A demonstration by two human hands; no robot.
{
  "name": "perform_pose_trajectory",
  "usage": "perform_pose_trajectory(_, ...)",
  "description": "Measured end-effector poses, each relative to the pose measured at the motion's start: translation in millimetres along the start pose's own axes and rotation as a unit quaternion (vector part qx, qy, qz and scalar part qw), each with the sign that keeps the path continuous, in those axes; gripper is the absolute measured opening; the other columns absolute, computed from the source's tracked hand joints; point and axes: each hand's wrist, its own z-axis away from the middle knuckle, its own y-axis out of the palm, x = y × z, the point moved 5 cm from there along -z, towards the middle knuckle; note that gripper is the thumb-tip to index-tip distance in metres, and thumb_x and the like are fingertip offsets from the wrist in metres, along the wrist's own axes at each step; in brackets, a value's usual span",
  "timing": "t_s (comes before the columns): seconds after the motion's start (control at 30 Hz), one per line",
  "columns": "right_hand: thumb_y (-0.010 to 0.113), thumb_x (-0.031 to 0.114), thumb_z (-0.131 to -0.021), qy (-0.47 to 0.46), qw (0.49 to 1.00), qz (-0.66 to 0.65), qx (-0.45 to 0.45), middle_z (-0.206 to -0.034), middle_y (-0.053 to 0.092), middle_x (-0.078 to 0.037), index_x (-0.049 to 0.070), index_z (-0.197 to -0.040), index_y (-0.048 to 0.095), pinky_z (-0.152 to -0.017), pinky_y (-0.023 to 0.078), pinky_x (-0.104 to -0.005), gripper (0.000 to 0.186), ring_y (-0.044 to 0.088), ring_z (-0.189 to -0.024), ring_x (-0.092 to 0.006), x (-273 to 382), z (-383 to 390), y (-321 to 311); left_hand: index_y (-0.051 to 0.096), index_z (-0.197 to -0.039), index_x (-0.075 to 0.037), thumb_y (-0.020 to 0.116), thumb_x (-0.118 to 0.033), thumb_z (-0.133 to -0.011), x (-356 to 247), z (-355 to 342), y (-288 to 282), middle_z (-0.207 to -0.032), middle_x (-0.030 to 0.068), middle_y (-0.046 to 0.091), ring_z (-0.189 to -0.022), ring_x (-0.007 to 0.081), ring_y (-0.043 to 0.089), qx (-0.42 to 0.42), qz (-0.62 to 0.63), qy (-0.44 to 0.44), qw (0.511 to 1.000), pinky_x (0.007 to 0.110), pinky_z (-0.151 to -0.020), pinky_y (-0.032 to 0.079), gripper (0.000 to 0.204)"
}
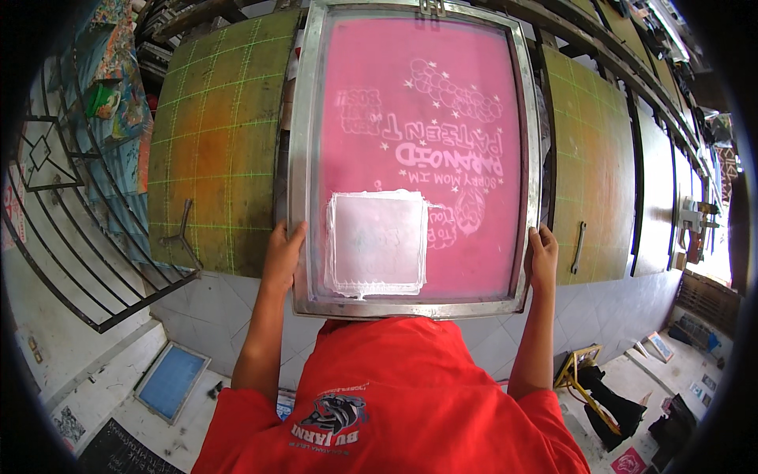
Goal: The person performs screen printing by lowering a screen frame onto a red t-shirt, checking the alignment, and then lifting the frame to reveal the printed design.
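In front of my body is a large screen printing frame point(301, 150) with a silver metal rim and pink mesh point(359, 55). White lettering, small stars and line drawings show through the mesh. Near its lower left lies a white rectangular patch point(377, 241) with rough, layered edges. My left hand point(285, 254) grips the frame's left side near the bottom corner. On the opposite side, my right hand point(542, 253) holds the rim at about the same height. Thumbs show on the rim, while most of the other fingers are hidden. The frame's near edge is close to my red shirt.
Greenish boards with grid lines flank the frame, one on the left point(217, 134), one on the right point(592, 150). A Y-shaped wrench point(186, 235) rests on the left board, a spanner point(579, 246) on the right. A black metal rack point(103, 325) and blue screen point(172, 381) are at left.
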Motion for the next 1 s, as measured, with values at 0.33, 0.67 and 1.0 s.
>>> perform_pose_trajectory(0.33, 0.054, 0.008, -0.093, 0.019, 0.999, 0.017, -0.025, -0.096, 0.062, -0.006, -0.008, -0.109, 0.057, -0.076, 0.043, -0.0235, 0.023, 0.056, -0.085, -0.009, 2, 2, 3, 0.055, -0.113, 0.001, 0.059, -0.025, -0.093, 8, -6, -3, -0.102, 0.0072, 0.06, -0.094, 0.0137, 0.055, 0.003, 0.006, -0.014, 1.0, 0.028, -0.084, 0.043, 0.033)
perform_pose_trajectory(0.67, 0.053, 0.009, -0.093, 0.017, 0.999, 0.034, -0.024, -0.097, 0.063, -0.006, -0.007, -0.107, 0.058, -0.078, 0.043, -0.0241, 0.022, 0.056, -0.087, -0.009, 0, 2, 2, 0.054, -0.115, 0.001, 0.058, -0.025, -0.093, 8, -9, -4, -0.106, 0.007, 0.06, -0.097, 0.0132, 0.054, 0.007, 0.029, -0.027, 0.999, 0.028, -0.088, 0.041, 0.034)
perform_pose_trajectory(1.0, 0.053, 0.009, -0.093, 0.02, 0.999, 0.015, -0.027, -0.097, 0.063, -0.007, -0.007, -0.11, 0.057, -0.078, 0.043, -0.0244, 0.023, 0.056, -0.087, -0.01, 2, 4, 7, 0.052, -0.119, 0.002, 0.058, -0.024, -0.093, 8, -10, -3, -0.11, 0.0083, 0.059, -0.101, 0.0143, 0.054, 0.019, 0.043, -0.022, 0.999, 0.029, -0.091, 0.04, 0.037)
